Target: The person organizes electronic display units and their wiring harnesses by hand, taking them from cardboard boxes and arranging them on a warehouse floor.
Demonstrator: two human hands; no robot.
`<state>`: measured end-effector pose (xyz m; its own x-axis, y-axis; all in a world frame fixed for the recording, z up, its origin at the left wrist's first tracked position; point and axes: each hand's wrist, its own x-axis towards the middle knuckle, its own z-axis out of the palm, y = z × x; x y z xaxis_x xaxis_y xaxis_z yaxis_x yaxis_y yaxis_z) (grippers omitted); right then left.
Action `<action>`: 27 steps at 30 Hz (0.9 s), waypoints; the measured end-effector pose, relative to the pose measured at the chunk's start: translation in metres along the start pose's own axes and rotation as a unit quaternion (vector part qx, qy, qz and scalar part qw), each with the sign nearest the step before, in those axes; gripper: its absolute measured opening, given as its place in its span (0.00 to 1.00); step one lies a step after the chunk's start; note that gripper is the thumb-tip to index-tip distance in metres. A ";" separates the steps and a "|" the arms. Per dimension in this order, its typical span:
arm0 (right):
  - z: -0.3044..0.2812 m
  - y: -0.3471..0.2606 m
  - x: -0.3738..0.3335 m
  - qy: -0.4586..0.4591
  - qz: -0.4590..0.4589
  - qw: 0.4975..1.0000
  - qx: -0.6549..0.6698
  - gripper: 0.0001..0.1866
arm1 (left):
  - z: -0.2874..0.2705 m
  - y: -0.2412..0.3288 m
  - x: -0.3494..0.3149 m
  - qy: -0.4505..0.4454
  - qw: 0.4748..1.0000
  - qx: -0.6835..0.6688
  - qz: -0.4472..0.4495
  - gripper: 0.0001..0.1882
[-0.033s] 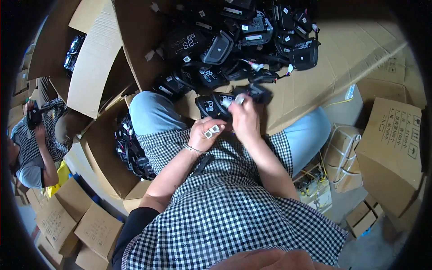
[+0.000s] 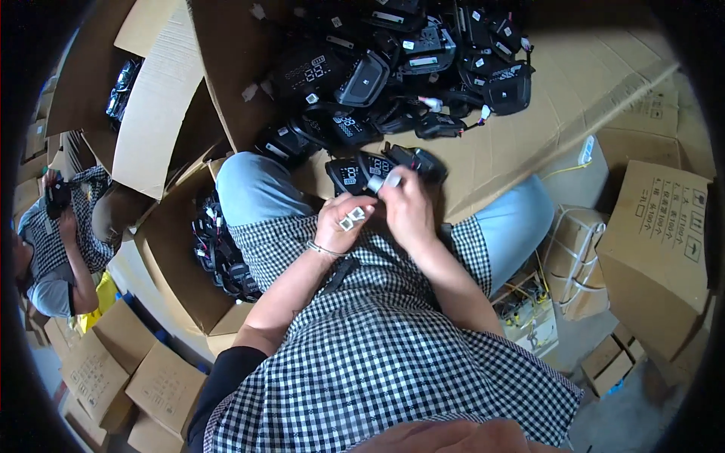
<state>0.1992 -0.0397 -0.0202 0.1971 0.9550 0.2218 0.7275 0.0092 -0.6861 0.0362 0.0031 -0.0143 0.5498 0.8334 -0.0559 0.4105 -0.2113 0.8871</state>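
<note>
My left hand (image 2: 340, 223) is closed around white plastic plug connectors (image 2: 352, 218), whose square open ends stick out beside the thumb. Close to it on the right, my right hand (image 2: 409, 208) pinches a pale connector piece (image 2: 384, 182) between thumb and fingers. Just beyond both hands lies a black display unit (image 2: 349, 178) with white segment markings on its face. Another black unit (image 2: 420, 161) sits behind my right fingers, partly covered by them. Wires between the hands are too small to make out.
A large open carton (image 2: 544, 113) before me holds a heap of black display units (image 2: 362, 79) with trailing cables. Another carton of units (image 2: 219, 257) stands at my left knee. Closed boxes (image 2: 657, 241) are stacked at right. A co-worker (image 2: 68, 241) sits at far left, holding a black unit.
My right hand has drawn slightly down and left, and the pale piece in it now points more to the left. The black unit behind it has shifted slightly. My left hand stays nearly still.
</note>
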 end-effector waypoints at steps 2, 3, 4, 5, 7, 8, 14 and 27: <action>-0.008 -0.012 -0.023 -0.072 0.003 0.997 -0.007 0.05 | 0.001 -0.002 0.000 0.028 0.997 -0.029 0.062 0.13; -0.008 -0.012 -0.031 -0.117 0.010 0.993 -0.016 0.06 | 0.000 -0.002 0.000 0.021 0.996 0.008 0.090 0.17; -0.013 -0.009 -0.032 -0.131 -0.022 0.991 0.011 0.08 | 0.001 -0.003 0.002 0.027 0.993 0.022 0.113 0.22; -0.022 -0.012 -0.030 -0.151 -0.020 0.988 0.025 0.09 | 0.001 -0.004 0.002 0.013 0.993 0.025 0.113 0.21; -0.022 -0.004 -0.036 -0.042 0.001 0.999 0.003 0.04 | 0.000 -0.003 0.001 -0.011 0.995 0.024 0.092 0.20; -0.030 0.004 -0.028 0.007 -0.016 1.000 -0.016 0.05 | 0.001 -0.002 0.001 0.002 0.997 0.005 0.077 0.17; -0.100 -0.028 0.034 -0.152 -0.144 0.968 -0.140 0.03 | -0.008 -0.003 -0.010 0.076 0.995 0.040 0.049 0.11; -0.042 -0.019 -0.018 -0.265 -0.120 0.930 0.227 0.07 | -0.018 -0.005 -0.011 -0.033 0.973 -0.048 0.222 0.27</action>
<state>0.2094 -0.0693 0.0180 -0.3731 0.9205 0.1161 0.3337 0.2499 -0.9090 0.0148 0.0045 -0.0101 0.7049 0.6347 0.3166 0.0534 -0.4926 0.8686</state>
